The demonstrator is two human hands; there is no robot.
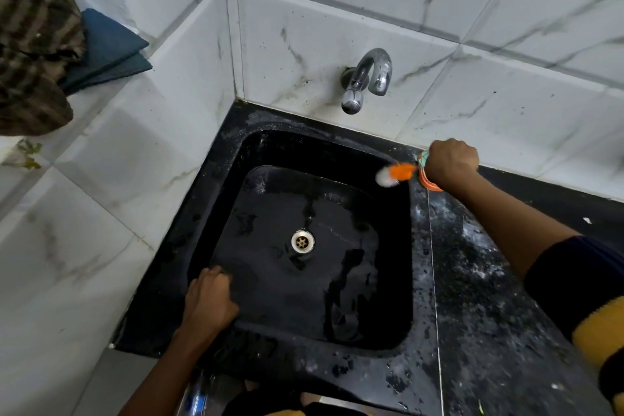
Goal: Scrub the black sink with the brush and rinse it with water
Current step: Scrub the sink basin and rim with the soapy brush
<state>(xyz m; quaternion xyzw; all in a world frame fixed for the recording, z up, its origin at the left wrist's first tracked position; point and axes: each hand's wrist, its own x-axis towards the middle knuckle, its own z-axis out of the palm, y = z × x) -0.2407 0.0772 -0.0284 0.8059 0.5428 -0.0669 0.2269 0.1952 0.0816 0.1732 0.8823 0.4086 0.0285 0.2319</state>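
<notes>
Two hands are at work around the black sink [305,267], which is set into a dark speckled bench [479,297] in a tiled corner. Far left of the sink, a brown checked cloth [32,51] and folded blue cloths [108,51] lie on a white ledge. At the sink's near left corner the left hand [209,297] rests on the rim with its fingers curled over the inner edge, seemingly bracing; it holds no separate object. In the middle of the sink floor sits the metal drain [303,240], with wet streaks around it. Above the sink's back edge a chrome tap [366,78] juts from the wall; no water is running from it. At the sink's far right corner the right hand [452,164] grips the brush [396,174], an orange one with pale bristles, its head just over the rim.

Scrubbing looks to be the step in hand. To do it well, press the bristles flat against the wall and rim, work in short overlapping strokes from the top edge down toward the drain, and give the corners extra passes, since whitish residue clings along the rim. Keeping the left hand braced should steady the pressure. Rinsing has not begun.

No brand, label or writing can be read anywhere.
</notes>
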